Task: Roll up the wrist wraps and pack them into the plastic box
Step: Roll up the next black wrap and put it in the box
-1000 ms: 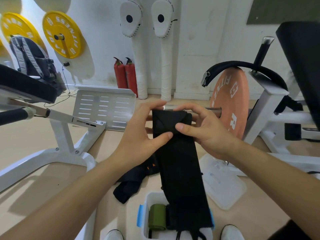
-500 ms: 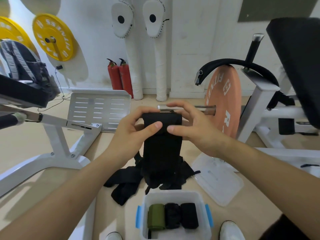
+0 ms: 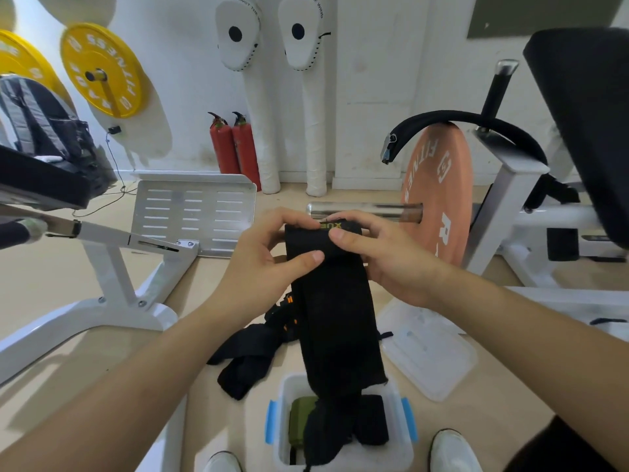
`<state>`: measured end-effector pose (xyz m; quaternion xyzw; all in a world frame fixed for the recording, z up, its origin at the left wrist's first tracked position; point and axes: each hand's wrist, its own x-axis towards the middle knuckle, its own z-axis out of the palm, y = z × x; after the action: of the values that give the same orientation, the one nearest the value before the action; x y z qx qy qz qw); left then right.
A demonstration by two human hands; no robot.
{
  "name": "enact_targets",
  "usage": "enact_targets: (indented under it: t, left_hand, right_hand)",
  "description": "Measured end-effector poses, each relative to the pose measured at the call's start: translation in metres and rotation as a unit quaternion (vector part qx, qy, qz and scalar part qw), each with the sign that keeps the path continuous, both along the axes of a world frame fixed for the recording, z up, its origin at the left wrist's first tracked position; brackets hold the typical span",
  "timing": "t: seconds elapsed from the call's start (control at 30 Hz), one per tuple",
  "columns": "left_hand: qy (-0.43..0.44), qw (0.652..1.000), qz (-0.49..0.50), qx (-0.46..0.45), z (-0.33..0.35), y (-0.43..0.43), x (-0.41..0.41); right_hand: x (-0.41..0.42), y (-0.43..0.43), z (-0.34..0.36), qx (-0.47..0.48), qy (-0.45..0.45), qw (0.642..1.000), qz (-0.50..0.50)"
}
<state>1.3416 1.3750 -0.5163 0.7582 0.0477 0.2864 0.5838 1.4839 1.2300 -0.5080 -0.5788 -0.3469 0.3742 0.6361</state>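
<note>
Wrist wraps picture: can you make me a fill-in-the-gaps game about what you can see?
1. The left hand and right hand pinch the top of a long ____ wrist wrap.
2. In the plastic box, the rolled wrap on the left is ____.
3. The clear lid lies to the ____ of the box.
4. Two ____ fire extinguishers stand at the back.

Missing words: black, green, right, red.
</note>
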Motion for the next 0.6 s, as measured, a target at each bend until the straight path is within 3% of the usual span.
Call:
enact_targets:
  t: [0.2,0.27,0.47,0.6]
  left_hand:
    - [0.087,0.991,0.002,-0.099,-0.001,0.005,0.003]
    - [0.104,0.99,-0.001,-0.092,-0.002,0.004,0.003]
    - [0.069,0.995,0.029,-0.066,-0.002,0.005,0.003]
    - [0.035,0.998,0.039,-0.027,-0.002,0.008,0.003]
  right_hand:
    - [0.005,-0.001,-0.001,0.033,0.011,0.999,-0.003]
    - [0.006,-0.001,-0.003,0.032,-0.013,0.999,-0.01]
    - [0.005,0.0,-0.008,0.033,-0.082,0.996,-0.03]
    - [0.003,0.002,-0.01,0.027,-0.072,0.996,-0.045]
